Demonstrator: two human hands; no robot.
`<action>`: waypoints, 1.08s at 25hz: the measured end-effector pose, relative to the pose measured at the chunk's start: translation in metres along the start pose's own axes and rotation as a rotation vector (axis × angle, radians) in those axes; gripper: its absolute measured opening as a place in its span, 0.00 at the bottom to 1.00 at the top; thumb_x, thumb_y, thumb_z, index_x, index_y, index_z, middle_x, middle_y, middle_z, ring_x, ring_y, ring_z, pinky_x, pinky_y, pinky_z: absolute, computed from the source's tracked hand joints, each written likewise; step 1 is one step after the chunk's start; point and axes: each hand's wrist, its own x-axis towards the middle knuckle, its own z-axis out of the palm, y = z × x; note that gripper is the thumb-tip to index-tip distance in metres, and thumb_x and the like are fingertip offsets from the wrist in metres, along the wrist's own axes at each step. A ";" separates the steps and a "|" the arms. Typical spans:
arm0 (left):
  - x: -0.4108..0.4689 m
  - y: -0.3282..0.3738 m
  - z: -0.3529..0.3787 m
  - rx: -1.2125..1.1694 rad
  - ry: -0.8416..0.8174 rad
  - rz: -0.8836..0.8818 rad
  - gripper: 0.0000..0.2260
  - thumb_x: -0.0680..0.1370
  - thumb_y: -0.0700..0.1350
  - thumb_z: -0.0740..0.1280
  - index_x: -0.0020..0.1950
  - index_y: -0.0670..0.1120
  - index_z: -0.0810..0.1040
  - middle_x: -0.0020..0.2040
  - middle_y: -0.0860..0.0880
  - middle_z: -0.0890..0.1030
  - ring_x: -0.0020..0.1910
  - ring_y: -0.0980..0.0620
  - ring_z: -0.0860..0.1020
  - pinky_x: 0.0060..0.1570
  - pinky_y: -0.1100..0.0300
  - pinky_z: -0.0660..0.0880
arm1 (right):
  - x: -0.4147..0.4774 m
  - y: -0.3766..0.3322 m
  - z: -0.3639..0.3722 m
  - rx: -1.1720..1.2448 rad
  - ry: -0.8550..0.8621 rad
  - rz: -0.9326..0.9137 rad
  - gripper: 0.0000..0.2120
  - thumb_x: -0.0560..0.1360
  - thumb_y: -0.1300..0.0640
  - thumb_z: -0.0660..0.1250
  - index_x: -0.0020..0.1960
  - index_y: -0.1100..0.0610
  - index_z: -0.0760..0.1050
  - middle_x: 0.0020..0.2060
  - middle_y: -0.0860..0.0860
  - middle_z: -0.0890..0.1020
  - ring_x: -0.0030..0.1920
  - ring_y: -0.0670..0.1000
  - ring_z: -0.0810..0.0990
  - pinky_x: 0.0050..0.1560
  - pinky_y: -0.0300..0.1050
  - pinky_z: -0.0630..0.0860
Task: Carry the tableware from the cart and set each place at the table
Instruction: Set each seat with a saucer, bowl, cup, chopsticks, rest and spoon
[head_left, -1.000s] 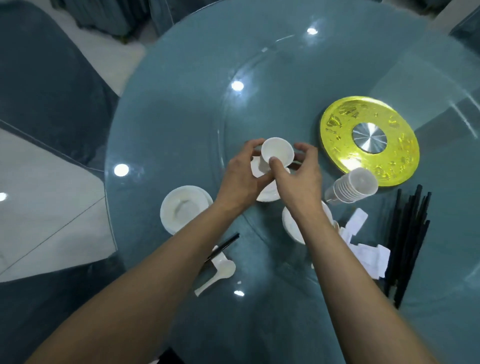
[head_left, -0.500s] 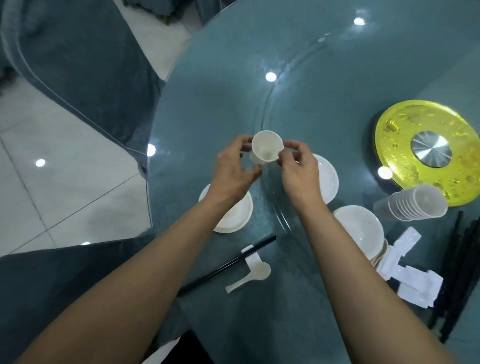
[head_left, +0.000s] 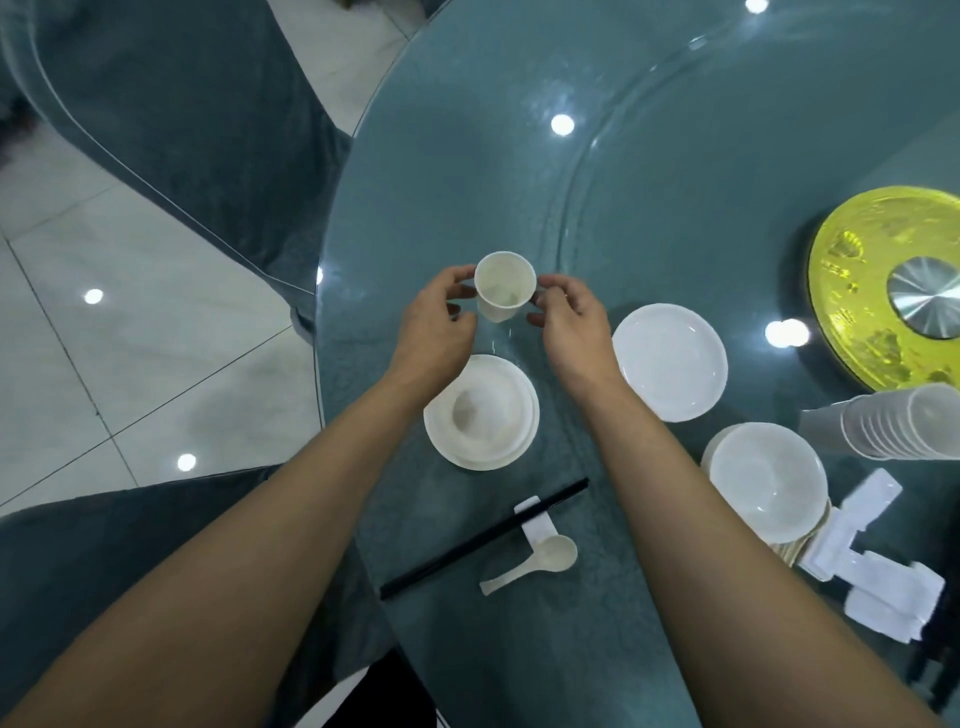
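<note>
White cup (head_left: 505, 286): stood upright, pinched at its sides by curled fingers of the left hand (head_left: 434, 325) and right hand (head_left: 571, 322), just far of the bowl (head_left: 480, 413) on its plate, by the table (head_left: 675, 156) edge. Whether its base met the glass could not be told. Chopsticks (head_left: 483, 538) and spoon (head_left: 535, 564) lay nearer; a spare plate (head_left: 670, 361) lay right.

cup (head_left: 505, 286): off-white, plain
bowl (head_left: 480, 413) and plate (head_left: 442, 451) under it: white, plain
empty plate (head_left: 670, 361): glossy white
chopsticks (head_left: 483, 538): black
spoon (head_left: 543, 563): cream-white
table (head_left: 649, 182): blue-grey, faintly mottled, under clear glass
centre disc (head_left: 857, 291): yellow with raised gold motifs, brushed silver middle
stack of cups (head_left: 904, 428), right edge of the table: translucent whitish
floor (head_left: 156, 364): pale grey tiles, dark joints
chair cover (head_left: 182, 104): dark blue-grey
</note>
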 end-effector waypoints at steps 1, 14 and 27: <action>0.003 -0.003 -0.001 -0.001 -0.003 -0.011 0.24 0.74 0.32 0.60 0.66 0.52 0.78 0.55 0.54 0.83 0.52 0.57 0.80 0.51 0.71 0.73 | 0.002 0.001 0.003 -0.005 -0.003 0.002 0.08 0.81 0.58 0.59 0.53 0.50 0.77 0.53 0.50 0.83 0.57 0.53 0.82 0.63 0.51 0.77; 0.009 -0.019 -0.007 0.022 -0.067 -0.107 0.22 0.76 0.33 0.61 0.66 0.50 0.75 0.55 0.57 0.80 0.50 0.50 0.81 0.52 0.62 0.77 | 0.007 0.014 0.021 -0.006 -0.042 0.064 0.08 0.79 0.56 0.60 0.49 0.47 0.77 0.48 0.45 0.82 0.57 0.51 0.81 0.66 0.57 0.76; -0.004 -0.010 -0.014 0.074 -0.041 -0.086 0.24 0.78 0.35 0.62 0.74 0.49 0.69 0.66 0.51 0.76 0.47 0.55 0.77 0.54 0.59 0.73 | -0.005 0.013 0.011 -0.091 -0.035 0.057 0.18 0.81 0.56 0.60 0.70 0.54 0.73 0.60 0.52 0.81 0.61 0.51 0.80 0.68 0.50 0.73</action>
